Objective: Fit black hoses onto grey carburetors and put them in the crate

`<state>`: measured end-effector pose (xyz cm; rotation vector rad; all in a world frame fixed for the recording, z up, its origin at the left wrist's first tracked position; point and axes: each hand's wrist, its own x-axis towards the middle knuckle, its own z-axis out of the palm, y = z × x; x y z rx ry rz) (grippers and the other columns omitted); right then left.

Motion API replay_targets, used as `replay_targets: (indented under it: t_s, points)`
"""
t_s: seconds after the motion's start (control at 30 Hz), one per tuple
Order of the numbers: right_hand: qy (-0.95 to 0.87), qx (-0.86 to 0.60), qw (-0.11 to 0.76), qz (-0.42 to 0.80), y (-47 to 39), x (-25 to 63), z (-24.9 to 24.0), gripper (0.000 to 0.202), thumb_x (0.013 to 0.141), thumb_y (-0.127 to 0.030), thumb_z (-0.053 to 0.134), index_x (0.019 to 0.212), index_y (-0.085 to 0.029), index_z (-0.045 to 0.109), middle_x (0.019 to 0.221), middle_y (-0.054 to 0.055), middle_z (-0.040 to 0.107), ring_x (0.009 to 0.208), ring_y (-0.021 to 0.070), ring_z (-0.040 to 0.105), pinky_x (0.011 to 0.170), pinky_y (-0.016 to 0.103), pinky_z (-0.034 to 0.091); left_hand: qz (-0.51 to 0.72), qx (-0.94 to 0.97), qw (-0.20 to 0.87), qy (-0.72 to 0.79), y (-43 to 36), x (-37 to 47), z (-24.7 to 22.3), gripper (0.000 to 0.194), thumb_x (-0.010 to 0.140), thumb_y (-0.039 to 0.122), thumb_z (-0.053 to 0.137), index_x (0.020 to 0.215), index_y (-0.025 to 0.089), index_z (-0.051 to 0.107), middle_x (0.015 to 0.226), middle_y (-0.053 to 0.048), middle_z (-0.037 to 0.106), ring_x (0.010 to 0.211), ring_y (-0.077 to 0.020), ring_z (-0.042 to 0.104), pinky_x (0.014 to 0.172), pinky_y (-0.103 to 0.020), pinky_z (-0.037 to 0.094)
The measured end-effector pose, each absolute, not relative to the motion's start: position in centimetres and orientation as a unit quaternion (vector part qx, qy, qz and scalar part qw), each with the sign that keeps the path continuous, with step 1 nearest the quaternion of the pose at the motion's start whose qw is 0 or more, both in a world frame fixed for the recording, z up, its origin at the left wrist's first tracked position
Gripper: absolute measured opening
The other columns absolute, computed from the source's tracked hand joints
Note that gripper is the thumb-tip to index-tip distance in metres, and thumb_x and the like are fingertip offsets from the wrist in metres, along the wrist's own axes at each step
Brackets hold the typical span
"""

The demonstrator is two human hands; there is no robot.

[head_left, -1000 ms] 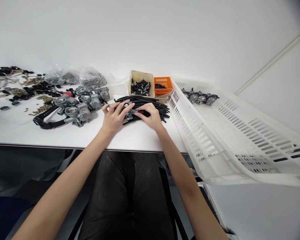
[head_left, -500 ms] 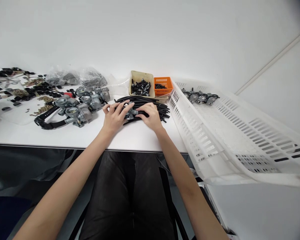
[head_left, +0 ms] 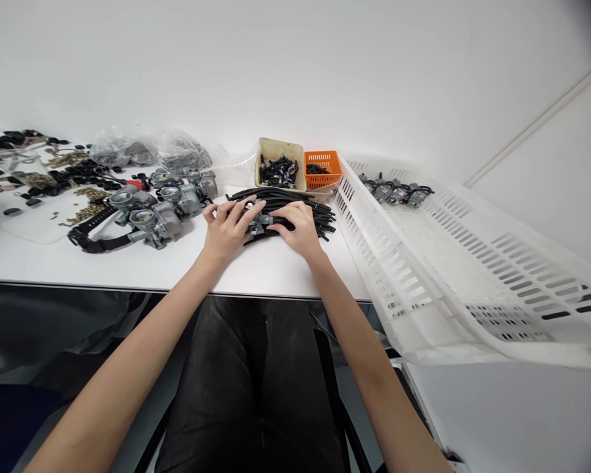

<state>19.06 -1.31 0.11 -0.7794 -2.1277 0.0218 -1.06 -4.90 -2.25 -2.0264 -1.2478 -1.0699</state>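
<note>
My left hand [head_left: 228,226] is closed around the left side of a grey metal carburetor [head_left: 259,223]. On its right side, my right hand [head_left: 298,226] pinches a short black rubber hose [head_left: 278,223] against the carburetor; the fingers hide most of the joint. Both hands are over a pile of long black hoses [head_left: 320,217] on the white table. Left of my hands stand several more carburetors [head_left: 155,223], with a black-strapped watch [head_left: 91,236] lying against them.
Behind the hoses are a cream bin [head_left: 280,148] of black fittings and an orange basket [head_left: 322,167] with black parts. A white slotted crate [head_left: 398,263] at right holds several carburetors [head_left: 394,190]. Plastic bags [head_left: 150,151], brass screws [head_left: 86,210] and black caps [head_left: 12,211] lie at left.
Hardly anything differs. Both hands keep the same grip on the carburetor and hose, and the view has shifted very slightly.
</note>
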Motion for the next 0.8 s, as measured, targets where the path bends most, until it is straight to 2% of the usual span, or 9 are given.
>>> replay_targets:
  t_s: [0.37,0.8]
  points:
    - [-0.845,-0.325,0.425,0.006,-1.30,18.99,-0.05,0.020,0.082,-0.032,0.066,0.100,-0.024,0.069,0.096,0.004,0.070,0.099,0.0246,0.055,0.092,0.041,0.036,-0.394,-0.759,0.228,-0.466,-5.06,-1.05,-2.20,0.058,0.084,0.034,0.058,0.139,0.032,0.041,0.131,-0.010,0.058,0.106,-0.0311,0.047,0.092,-0.046,0.019]
    - [-0.844,-0.319,0.432,0.006,-1.36,18.86,-0.09,0.016,0.083,-0.026,0.063,0.098,-0.024,0.067,0.098,0.002,0.071,0.100,0.0245,0.054,0.093,0.041,0.035,-0.396,-0.740,0.274,-0.469,-4.83,-1.10,-2.24,0.059,0.082,0.034,0.059,0.139,0.030,0.042,0.126,-0.010,0.061,0.103,-0.0302,0.048,0.091,-0.045,0.021]
